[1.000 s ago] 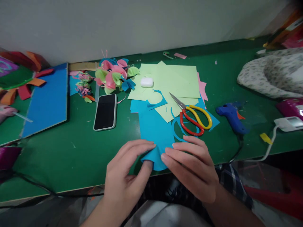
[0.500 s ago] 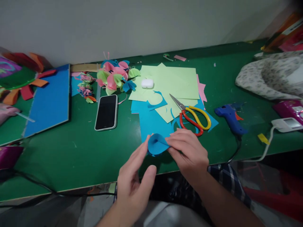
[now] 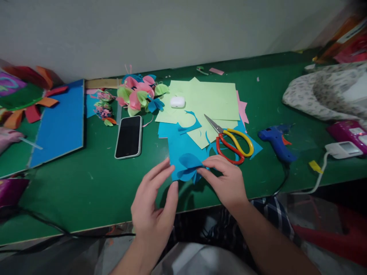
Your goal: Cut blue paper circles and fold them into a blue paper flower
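Between thumb and fingertips, my right hand (image 3: 225, 179) pinches a blue paper flower (image 3: 187, 168) by its right side, over the front of the paper pile. Its petals are folded and curled. My left hand (image 3: 156, 194) is just to the left of the flower, fingers apart and curved, holding nothing. Behind my right hand lie scissors (image 3: 229, 142) with one red and one yellow handle, on blue paper with cut-out holes. Under the flower is a blue paper sheet (image 3: 180, 147), partly covered by light green sheets (image 3: 212, 99).
A phone (image 3: 129, 136) lies left of the papers. A white earbud case (image 3: 177, 101) rests on the green sheets. Behind the phone is a bunch of paper flowers (image 3: 140, 93). A blue glue gun (image 3: 276, 143) with a cable is at right, a blue board (image 3: 61, 122) at left.
My left hand has come off the blue paper and moved left and down. The blue paper has turned from a round cone view to a side view, still pinched by my right hand.
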`<state>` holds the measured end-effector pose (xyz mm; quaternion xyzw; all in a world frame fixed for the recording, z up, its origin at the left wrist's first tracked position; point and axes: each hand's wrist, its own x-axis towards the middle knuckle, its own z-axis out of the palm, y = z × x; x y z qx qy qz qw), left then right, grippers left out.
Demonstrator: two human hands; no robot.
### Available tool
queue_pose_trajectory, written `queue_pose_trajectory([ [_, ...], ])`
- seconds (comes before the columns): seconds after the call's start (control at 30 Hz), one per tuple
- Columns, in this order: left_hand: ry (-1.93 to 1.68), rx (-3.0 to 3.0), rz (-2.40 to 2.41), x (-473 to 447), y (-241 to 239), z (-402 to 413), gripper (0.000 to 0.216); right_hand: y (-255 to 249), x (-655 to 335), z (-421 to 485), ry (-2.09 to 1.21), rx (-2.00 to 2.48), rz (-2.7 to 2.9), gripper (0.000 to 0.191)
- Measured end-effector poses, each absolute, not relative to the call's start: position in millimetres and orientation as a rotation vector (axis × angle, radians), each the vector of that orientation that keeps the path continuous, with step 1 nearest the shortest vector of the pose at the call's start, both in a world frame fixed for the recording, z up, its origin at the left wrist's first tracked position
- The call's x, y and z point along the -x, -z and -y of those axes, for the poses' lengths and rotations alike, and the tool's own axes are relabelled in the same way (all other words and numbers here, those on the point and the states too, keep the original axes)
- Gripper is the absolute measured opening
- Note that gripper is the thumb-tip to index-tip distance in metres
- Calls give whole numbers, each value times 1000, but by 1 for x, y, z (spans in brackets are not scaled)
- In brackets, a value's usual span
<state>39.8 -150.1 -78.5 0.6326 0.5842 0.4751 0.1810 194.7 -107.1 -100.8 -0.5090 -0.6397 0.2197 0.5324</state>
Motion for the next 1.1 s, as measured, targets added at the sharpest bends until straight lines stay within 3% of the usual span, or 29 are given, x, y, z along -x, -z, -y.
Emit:
queue_pose_trajectory([
  [0.17, -1267, -2319, -1714, -39, 79, 152, 32, 100, -192, 109, -645, 1276, 1481, 8],
  [0.37, -1197, -2327, -1814, -46, 93, 146, 35, 101, -192, 111, -715, 1307, 1476, 8],
  [0.57, -1255, -2148, -1898, -50, 98, 134, 9, 99, -194, 111, -802, 1271, 1519, 6],
  [0.83, -1193, -1503, -1620, -30, 93, 116, 13, 95, -218, 110, -1312, 889, 1577, 56],
  [1.1, -1067, -1547, -1481, -28, 90, 119, 14, 96, -217, 109, -1133, 881, 1686, 42],
])
